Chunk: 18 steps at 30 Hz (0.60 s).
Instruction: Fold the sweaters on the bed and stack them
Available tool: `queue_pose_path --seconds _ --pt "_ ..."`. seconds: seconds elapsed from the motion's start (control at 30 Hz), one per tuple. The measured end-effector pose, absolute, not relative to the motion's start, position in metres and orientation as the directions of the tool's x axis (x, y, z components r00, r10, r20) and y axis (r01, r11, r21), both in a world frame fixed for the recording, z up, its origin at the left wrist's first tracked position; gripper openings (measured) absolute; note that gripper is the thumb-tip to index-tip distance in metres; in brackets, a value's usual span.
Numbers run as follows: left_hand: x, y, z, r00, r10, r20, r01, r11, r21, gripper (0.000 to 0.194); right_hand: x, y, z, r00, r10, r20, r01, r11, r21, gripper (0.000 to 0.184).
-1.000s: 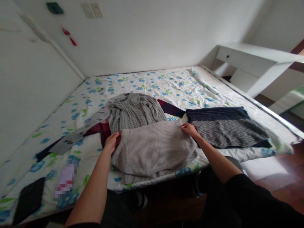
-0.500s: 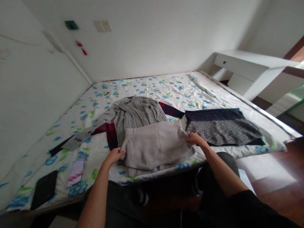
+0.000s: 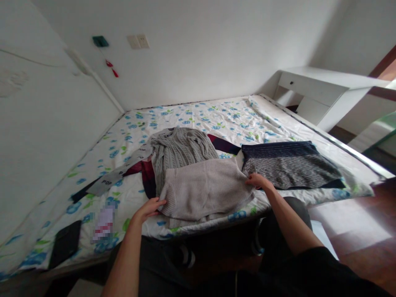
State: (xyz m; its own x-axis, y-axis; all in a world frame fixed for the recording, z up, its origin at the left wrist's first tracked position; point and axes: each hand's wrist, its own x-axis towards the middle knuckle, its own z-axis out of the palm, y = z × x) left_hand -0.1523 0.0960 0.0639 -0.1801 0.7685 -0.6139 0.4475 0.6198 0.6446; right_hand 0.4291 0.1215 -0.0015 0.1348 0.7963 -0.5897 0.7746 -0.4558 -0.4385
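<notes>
A folded beige ribbed sweater (image 3: 204, 187) lies at the near edge of the bed (image 3: 216, 113), overlapping a grey cable-knit sweater (image 3: 181, 148). The left hand (image 3: 148, 207) touches its left edge, grip loose with fingers curled on the knit. The right hand (image 3: 257, 180) pinches its right edge, beside a folded navy speckled garment (image 3: 291, 165).
</notes>
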Motion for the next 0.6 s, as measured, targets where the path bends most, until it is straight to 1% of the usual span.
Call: queue_pose_path --seconds 0.13,0.2,0.3,0.37,0.47,0.6 --pt "-0.162 0.088 0.067 -0.082 0.717 -0.692 0.470 0.640 0.608 0.079 0.427 0.123 -0.003 0.148 0.776 -0.614 0.739 -0.499 -0.452 0.039" --pt "-0.168 0.083 0.068 -0.005 0.697 -0.717 0.511 0.618 0.597 0.083 0.429 0.123 -0.004 0.127 0.777 -0.617 0.747 -0.484 -0.456 0.041" --pt "-0.173 0.077 0.068 0.128 0.688 -0.714 0.526 0.564 0.637 0.087 0.432 0.123 -0.004 0.080 0.780 -0.621 0.753 -0.455 -0.475 0.042" --pt "-0.171 0.074 0.068 0.164 0.685 -0.710 0.521 0.550 0.652 0.087 0.432 0.123 -0.002 0.055 0.777 -0.628 0.749 -0.448 -0.488 0.041" --pt "-0.162 0.074 0.065 0.113 0.686 -0.719 0.560 0.554 0.617 0.075 0.427 0.122 0.003 0.046 0.771 -0.635 0.755 -0.443 -0.484 0.035" --pt "-0.149 0.077 0.061 0.094 0.699 -0.709 0.606 0.525 0.598 0.047 0.422 0.119 0.011 0.025 0.758 -0.652 0.726 -0.462 -0.509 0.028"
